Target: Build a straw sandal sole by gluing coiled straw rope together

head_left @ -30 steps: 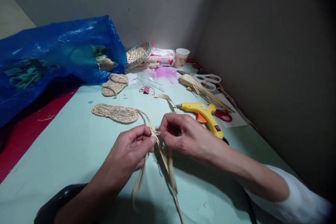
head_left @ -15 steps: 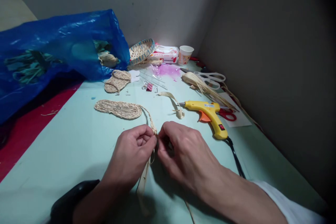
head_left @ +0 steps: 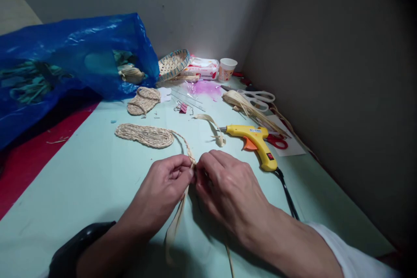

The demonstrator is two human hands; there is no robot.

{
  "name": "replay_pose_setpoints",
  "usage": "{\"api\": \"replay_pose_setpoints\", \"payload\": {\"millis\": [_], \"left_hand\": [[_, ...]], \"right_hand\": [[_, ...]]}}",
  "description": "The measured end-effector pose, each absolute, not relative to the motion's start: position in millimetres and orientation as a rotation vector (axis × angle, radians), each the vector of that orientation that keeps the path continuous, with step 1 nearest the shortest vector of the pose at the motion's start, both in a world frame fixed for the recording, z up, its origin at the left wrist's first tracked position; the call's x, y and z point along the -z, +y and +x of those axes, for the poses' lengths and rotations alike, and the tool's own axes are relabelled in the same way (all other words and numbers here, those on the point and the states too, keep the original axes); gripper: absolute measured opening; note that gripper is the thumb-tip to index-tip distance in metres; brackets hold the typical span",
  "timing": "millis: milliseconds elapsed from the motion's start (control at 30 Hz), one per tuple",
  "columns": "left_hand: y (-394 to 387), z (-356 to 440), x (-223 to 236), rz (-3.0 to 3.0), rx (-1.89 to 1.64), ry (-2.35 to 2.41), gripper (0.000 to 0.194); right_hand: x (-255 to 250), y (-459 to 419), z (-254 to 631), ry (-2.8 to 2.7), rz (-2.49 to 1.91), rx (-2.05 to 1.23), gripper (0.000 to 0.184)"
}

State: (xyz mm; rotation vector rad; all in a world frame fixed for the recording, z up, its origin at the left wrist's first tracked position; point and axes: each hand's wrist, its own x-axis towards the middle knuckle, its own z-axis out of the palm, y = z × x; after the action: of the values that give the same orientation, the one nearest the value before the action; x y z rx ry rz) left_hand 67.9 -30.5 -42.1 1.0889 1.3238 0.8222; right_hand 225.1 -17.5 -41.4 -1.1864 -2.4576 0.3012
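A thin braid of dried plant fibre (head_left: 186, 142) runs from a coiled, sole-shaped woven piece (head_left: 145, 135) down to my fingers. My left hand (head_left: 167, 186) pinches the braid's lower end between thumb and fingers. Close against it, my right hand (head_left: 230, 191) is closed with fingertips at the same spot, apparently gripping a strand; its fingertips are partly hidden. Loose flat strands (head_left: 176, 228) hang below my left hand, and another thin strand (head_left: 230, 258) trails under my right wrist.
A yellow glue gun (head_left: 257, 139) with a black cord lies to the right, near red-handled scissors (head_left: 276, 141). Behind are a fibre bundle (head_left: 244, 106), white-handled scissors (head_left: 260, 97), a paper cup (head_left: 227, 69), a woven basket (head_left: 174, 65) and a small woven shoe (head_left: 143, 100). A blue plastic bag (head_left: 87, 52) fills the left.
The camera view has shifted slightly, so the table things sit a little further left. Both hands remain together at the braid's end; the hanging strands have swung slightly left.
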Motion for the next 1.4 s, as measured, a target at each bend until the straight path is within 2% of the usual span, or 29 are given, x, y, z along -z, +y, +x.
{"api": "replay_pose_setpoints", "payload": {"millis": [100,300,533,700,967,1133,1233,1333,1400], "left_hand": [[-31,67,44,1.047,-0.819,1.294,0.012],[-30,67,48,0.979,-0.855,1.267,0.021],[-28,69,42,0.915,-0.833,1.329,0.031],[-28,69,42,0.815,-0.902,1.323,0.024],[-27,71,40,0.768,-0.926,1.365,0.019],[-28,72,37,0.832,-0.881,1.409,0.023],[-28,72,38,0.899,-0.908,1.431,0.023],[-28,70,39,0.923,-0.920,1.407,0.018],[-27,69,39,0.964,-0.911,1.407,0.017]], "right_hand": [[40,-17,226,-2.461,-1.180,-0.281,0.017],[38,-14,231,-2.428,-1.187,-0.450,0.017],[55,-23,228,-2.422,-1.101,0.014,0.021],[54,-26,228,-2.413,-1.042,-0.004,0.022],[46,-12,233,-2.355,-1.093,-0.400,0.024],[37,3,238,-2.202,-1.216,-0.767,0.012],[32,12,240,-2.152,-1.267,-1.114,0.022],[28,21,241,-2.123,-1.169,-1.531,0.020],[27,26,240,-2.101,-1.105,-1.670,0.021]]}}
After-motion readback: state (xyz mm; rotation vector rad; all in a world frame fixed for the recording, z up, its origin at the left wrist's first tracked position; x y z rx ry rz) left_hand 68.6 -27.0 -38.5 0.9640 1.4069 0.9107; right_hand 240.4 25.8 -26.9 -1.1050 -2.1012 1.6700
